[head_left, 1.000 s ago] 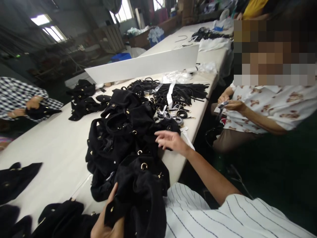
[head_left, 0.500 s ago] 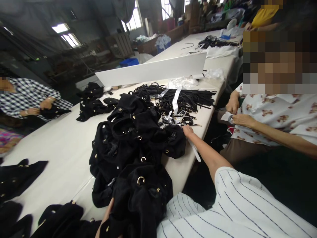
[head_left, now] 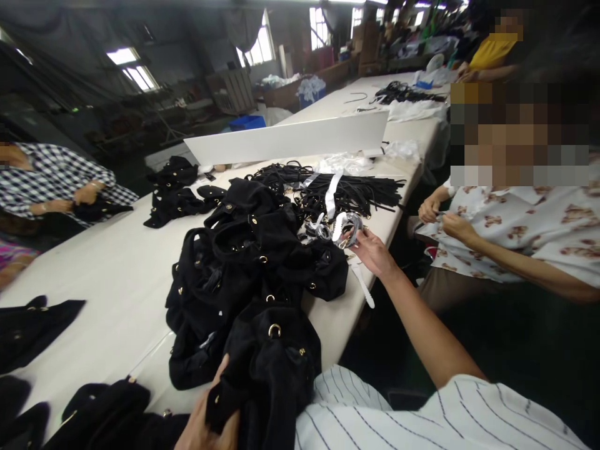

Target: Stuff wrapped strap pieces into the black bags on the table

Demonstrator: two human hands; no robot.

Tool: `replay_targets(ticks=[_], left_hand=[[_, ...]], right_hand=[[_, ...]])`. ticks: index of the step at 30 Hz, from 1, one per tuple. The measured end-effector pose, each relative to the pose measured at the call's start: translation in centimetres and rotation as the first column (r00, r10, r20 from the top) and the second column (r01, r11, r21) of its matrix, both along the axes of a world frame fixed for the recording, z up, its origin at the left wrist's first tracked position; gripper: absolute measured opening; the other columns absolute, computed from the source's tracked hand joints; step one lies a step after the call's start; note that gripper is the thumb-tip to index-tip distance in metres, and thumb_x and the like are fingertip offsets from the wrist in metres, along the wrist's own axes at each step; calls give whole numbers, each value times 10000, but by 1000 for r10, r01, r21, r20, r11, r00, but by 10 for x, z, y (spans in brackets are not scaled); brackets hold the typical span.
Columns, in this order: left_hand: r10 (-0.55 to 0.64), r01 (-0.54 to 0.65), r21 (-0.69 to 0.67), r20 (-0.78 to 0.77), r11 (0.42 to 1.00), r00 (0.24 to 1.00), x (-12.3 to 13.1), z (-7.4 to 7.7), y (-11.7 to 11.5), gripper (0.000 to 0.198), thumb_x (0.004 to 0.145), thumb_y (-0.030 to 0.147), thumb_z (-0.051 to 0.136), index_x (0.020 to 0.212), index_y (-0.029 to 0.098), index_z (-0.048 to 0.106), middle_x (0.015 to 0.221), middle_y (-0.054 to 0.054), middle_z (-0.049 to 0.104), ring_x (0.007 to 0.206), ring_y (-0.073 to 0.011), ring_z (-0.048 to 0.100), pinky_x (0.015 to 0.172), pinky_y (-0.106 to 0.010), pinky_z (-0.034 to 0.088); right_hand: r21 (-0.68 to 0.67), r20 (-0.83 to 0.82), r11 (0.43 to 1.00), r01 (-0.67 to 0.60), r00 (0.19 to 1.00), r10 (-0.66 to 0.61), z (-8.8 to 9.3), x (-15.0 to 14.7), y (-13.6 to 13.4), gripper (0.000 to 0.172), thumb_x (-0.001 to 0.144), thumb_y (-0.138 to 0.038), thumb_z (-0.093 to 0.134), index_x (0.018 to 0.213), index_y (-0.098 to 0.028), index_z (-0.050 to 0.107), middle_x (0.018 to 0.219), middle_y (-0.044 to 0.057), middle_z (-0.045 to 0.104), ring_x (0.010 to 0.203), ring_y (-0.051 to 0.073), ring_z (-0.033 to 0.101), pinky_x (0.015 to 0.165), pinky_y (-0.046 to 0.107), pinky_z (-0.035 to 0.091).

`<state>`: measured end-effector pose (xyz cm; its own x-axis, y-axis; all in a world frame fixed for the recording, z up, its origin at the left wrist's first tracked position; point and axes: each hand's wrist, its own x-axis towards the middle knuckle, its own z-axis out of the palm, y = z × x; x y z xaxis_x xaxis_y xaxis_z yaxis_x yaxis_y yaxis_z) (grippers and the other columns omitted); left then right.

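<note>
My left hand (head_left: 209, 417) at the bottom edge grips a black velvet bag (head_left: 269, 362) with gold rings, held against my striped shirt. My right hand (head_left: 372, 250) is stretched out to the table's right edge and pinches a coiled black strap wrapped in clear plastic (head_left: 345, 226), lifted just off the table. A heap of black bags (head_left: 244, 250) lies between the two hands. Behind the lifted strap lies a bundle of loose black straps (head_left: 347, 187) with a white band.
A long white table (head_left: 103, 275) carries more black bags (head_left: 173, 194) at the far left and near left (head_left: 28, 331). A white board (head_left: 290, 137) stands across it. A person in a bear-print shirt (head_left: 515, 219) works at right, a person in checks (head_left: 51, 181) at left.
My right hand reached over the heap to the coiled straps, took one wrapped strap and lifted it off the table. My left hand kept its hold on the bag.
</note>
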<state>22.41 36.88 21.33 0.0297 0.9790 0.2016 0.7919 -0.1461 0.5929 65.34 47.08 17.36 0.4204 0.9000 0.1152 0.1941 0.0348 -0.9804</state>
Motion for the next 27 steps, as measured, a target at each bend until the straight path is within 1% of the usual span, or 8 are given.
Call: replay_targets(ticks=[2,4,8,11,15,20,23,27], left_hand=[[-12,11,-34,-7,999,1000,4,1,4,358,788,328,579,1128,289,684,839,-20,738,826,-273,698,721,-334,556],[43,-43,-75,-10,996,999,9,4,7,345,805,349,552,1093,219,690,783,-34,728,712,-255,678,676,-331,541],[143,-134,-127,59,983,988,19,11,14,307,806,349,537,996,157,682,809,-53,724,659,-224,642,645,-314,507],[154,-135,-147,122,980,981,26,16,17,299,803,326,553,1031,171,670,784,-24,711,678,-208,640,626,-283,487],[67,-49,-118,155,992,986,34,20,12,313,807,308,554,1078,186,653,823,-23,717,730,-215,652,650,-283,487],[-52,57,-40,118,998,992,38,27,3,180,794,301,543,669,178,583,578,-6,598,499,-169,515,502,-273,392],[-29,35,-35,158,999,987,37,34,-2,170,790,301,543,691,172,593,571,-2,595,501,-166,508,493,-268,390],[87,-74,-58,276,996,957,34,34,-8,169,786,278,540,796,155,655,627,-8,641,585,-194,587,525,-267,447]], right_hand=[[147,-259,968,-203,937,235,16,-22,-31,388,934,-537,465,1085,-200,584,866,55,632,766,172,600,712,302,496],[260,-433,867,-424,752,497,29,-41,-62,367,875,-515,602,996,-170,628,753,31,592,682,148,556,656,270,471],[249,-473,531,-810,377,796,44,-61,-102,373,841,-459,679,975,-110,678,668,28,597,563,117,514,551,234,424],[134,-409,385,-913,303,861,53,-80,-110,338,859,-416,670,992,-107,701,826,76,647,695,154,588,628,258,472],[158,-236,483,-861,442,865,60,-120,-110,241,874,-327,665,1005,-133,723,971,83,650,919,185,596,852,311,482],[350,-403,586,-731,447,799,44,-175,-111,251,845,-349,691,1027,-181,728,962,50,682,901,194,625,862,319,504],[307,-444,671,-675,522,728,30,-197,-109,275,783,-366,748,1014,-219,727,919,18,700,885,201,633,844,305,511],[272,-363,702,-658,605,709,14,-207,-105,235,809,-403,705,987,-253,737,920,13,709,869,223,643,810,326,521]])
